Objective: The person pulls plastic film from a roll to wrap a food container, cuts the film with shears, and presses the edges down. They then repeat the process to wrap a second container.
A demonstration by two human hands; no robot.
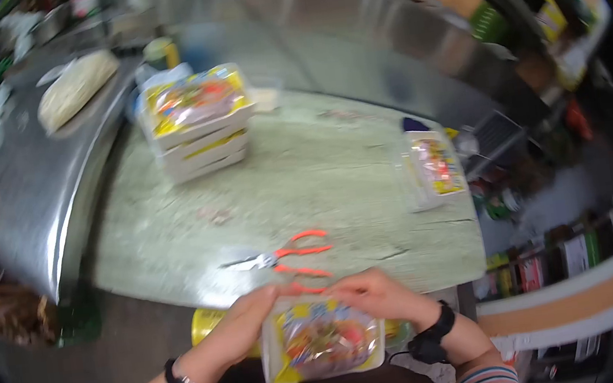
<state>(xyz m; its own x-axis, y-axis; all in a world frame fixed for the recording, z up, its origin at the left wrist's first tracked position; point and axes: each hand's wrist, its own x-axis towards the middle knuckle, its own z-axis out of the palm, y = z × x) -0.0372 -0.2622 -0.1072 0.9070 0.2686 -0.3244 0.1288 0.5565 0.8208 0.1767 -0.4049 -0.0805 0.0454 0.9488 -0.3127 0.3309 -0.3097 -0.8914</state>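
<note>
Close to my body, a film-wrapped white tray pack (325, 342) with a yellow printed design is held between both hands. My left hand (254, 313) grips its upper left corner, the fingers partly hidden. On the upper right edge, the bent fingers of my right hand (374, 294) press against the pack. Just beyond the hands, scissors (273, 258) with orange loop handles lie on the pale green tabletop (321, 182), blades pointing left. The food inside the pack is reddish and blurred by the shiny film.
A stack of similar packs (200, 132) stands at the back left of the table. Another pack (434, 168) lies near the right edge. On the metal counter (21, 173) at left rests a pale, full bag (78, 91). A metal panel (334, 42) borders the back.
</note>
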